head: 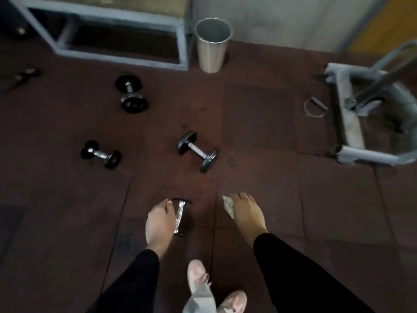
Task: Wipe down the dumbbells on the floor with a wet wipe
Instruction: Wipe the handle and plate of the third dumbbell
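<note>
Several black dumbbells with chrome handles lie on the dark red rubber floor: one at the back left (132,93), one at the left (100,154), one in the middle (198,151). A fourth dumbbell (179,216) lies nearest me, its dark ends hard to make out. My left hand (158,222) hangs right beside its handle with the fingers fairly straight, and I cannot tell whether they touch it. My right hand (246,213) is further right, above bare floor, and pinches a crumpled white wet wipe (229,206).
A shiny metal bin (213,45) stands at the back by the wall. A grey metal frame (112,41) is at the back left. A grey machine base (352,123) and a metal ring handle (314,108) sit at the right. My shoes (198,276) are at the bottom.
</note>
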